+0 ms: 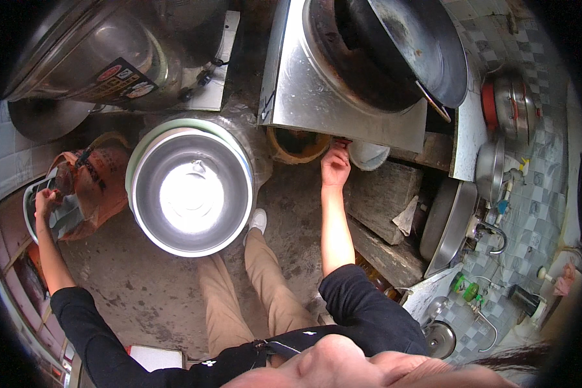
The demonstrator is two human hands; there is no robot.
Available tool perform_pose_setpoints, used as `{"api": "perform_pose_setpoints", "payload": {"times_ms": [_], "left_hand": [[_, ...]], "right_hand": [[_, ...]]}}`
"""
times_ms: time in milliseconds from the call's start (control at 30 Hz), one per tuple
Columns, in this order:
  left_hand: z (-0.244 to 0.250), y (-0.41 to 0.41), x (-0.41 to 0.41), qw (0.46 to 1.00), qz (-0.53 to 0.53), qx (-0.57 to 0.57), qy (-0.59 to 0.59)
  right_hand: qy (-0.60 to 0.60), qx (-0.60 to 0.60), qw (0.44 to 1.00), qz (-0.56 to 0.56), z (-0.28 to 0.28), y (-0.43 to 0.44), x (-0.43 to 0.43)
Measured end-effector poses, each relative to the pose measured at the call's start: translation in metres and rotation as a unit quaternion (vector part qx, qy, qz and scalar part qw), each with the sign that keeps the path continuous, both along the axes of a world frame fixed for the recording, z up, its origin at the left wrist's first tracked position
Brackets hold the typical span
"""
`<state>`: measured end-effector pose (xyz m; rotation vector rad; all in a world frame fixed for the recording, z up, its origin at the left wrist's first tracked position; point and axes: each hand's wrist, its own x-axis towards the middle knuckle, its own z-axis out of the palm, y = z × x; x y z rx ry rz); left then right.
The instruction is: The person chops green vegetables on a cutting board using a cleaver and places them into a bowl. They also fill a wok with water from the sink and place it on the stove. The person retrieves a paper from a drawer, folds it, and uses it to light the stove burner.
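Observation:
My left hand (46, 202), at the far left, has its fingers curled at the edge of a pale plastic container (71, 213). Beside that container slumps an orange woven sack (107, 169) with dark print. My right hand (336, 167) reaches under the front edge of a stainless steel stove (310, 109), fingers closed around a small dark red part (342, 141) there; the fingers hide most of it. Between my arms stands a wide steel basin (148, 191), stacked in a light green basin (132, 165). A bright reflection covers its bottom.
A large blackened wok (417, 43) leans on the stove top. Below are a brown round vessel (298, 150), a white bowl (368, 154) and a wooden block (383, 199). To the right are a steel sink (446, 228) and a tap (497, 237). A big metal vessel (121, 43) stands upper left.

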<state>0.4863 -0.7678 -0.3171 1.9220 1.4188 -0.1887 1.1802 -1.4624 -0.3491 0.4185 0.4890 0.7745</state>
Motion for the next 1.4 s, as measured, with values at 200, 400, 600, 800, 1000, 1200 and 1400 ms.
{"api": "perform_pose_setpoints", "payload": {"times_ms": [200, 400, 600, 800, 1000, 1200, 1400], "left_hand": [[0.001, -0.002, 0.012, 1.0, 0.002, -0.018, -0.011], [0.004, -0.001, 0.008, 1.0, -0.015, -0.008, -0.001], [-0.007, 0.001, 0.005, 0.996, -0.051, 0.06, 0.038], [-0.01, -0.002, 0.009, 1.0, 0.008, 0.013, 0.011], [-0.006, -0.014, 0.028, 1.0, 0.003, 0.025, 0.006], [-0.01, -0.009, 0.015, 0.999, 0.008, 0.04, 0.018], [-0.008, -0.018, 0.031, 0.987, 0.091, -0.068, -0.111]], "right_hand": [[-0.102, -0.248, 0.962, 0.054, 0.001, -0.022, 0.024], [-0.297, -0.519, 0.796, 0.09, -0.008, -0.016, 0.021], [-0.385, -0.681, 0.619, 0.073, -0.009, -0.003, 0.012], [-0.441, -0.685, 0.573, 0.092, -0.018, -0.011, 0.018], [-0.353, -0.631, 0.681, 0.116, -0.008, -0.015, 0.018], [-0.08, -0.298, 0.947, 0.091, 0.002, -0.005, 0.023], [-0.019, -0.354, 0.917, 0.185, 0.02, -0.019, 0.031]]}}
